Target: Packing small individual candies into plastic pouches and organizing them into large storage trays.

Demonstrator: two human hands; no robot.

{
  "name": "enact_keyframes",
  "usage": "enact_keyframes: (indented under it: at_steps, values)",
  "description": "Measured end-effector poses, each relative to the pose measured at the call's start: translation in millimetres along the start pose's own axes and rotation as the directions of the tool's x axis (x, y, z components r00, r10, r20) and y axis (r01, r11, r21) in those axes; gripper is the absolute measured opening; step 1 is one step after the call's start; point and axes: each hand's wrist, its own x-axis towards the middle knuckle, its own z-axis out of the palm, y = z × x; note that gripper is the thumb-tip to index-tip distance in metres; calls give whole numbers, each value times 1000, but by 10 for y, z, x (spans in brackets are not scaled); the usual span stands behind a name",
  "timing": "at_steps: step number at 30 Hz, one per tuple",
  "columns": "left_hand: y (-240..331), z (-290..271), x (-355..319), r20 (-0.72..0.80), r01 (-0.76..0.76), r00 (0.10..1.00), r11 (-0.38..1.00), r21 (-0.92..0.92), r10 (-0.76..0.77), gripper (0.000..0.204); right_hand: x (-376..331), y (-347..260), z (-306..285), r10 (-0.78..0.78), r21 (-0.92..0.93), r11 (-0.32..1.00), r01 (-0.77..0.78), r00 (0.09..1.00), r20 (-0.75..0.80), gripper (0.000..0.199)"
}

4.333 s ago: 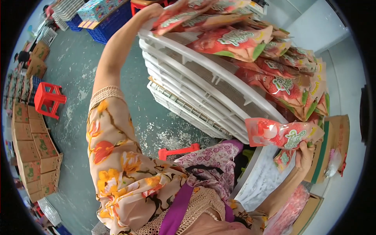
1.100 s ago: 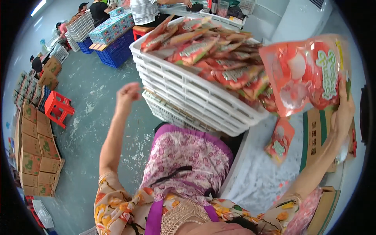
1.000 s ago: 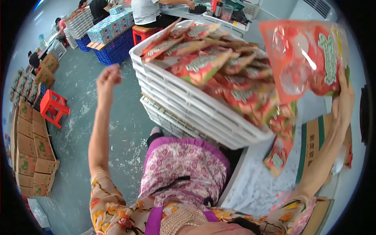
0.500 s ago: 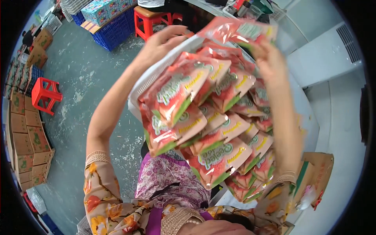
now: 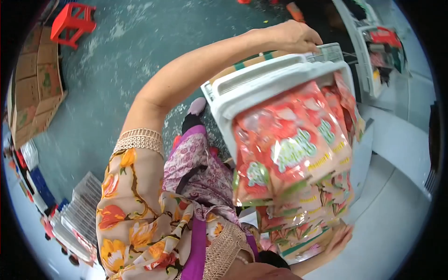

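A white plastic basket (image 5: 261, 81) is tilted toward me, with glossy red and pink snack bags (image 5: 298, 144) piled at its mouth and spilling down its near side. My left hand (image 5: 298, 38) is closed on the basket's far rim, with its arm stretched across the view. Low on the right, my right hand (image 5: 337, 241) lies with fingers stretched out beside the lower bags. It touches or nearly touches the edge of a cardboard box (image 5: 308, 246) with a green stripe. Most of that box is hidden under the bags.
Cardboard with green stripes (image 5: 247, 63) shows behind the basket. Stacked brown cartons (image 5: 39, 88) and a red stool (image 5: 72, 23) stand at the left. White crates (image 5: 86, 205) are at the lower left. A tray of mixed items (image 5: 385, 51) is at the far right.
The basket has swung right and tilted, and its bags have slid toward me. My left hand has moved right along with it. My right hand has left the upper bag and dropped to the lower right.
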Motion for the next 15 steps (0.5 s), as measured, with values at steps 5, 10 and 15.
enact_keyframes:
  at_steps: [5, 10, 15]
  values:
    - [-998, 278, -615, -6, 327, 931, 838, -437, -366, 36, -232, -66, -277, -165, -827, 503, 251, 967, 194, 44]
    - [-1605, 1144, -1257, 37, 489, 819, 664, -565, -572, 38, -164, -593, 5, -75, -879, 385, 281, 959, 273, 43]
    - [-1556, 1636, -1291, 189, 623, 776, 689, -370, -601, 67, -115, -699, 191, 5, -898, 329, 291, 951, 310, 42]
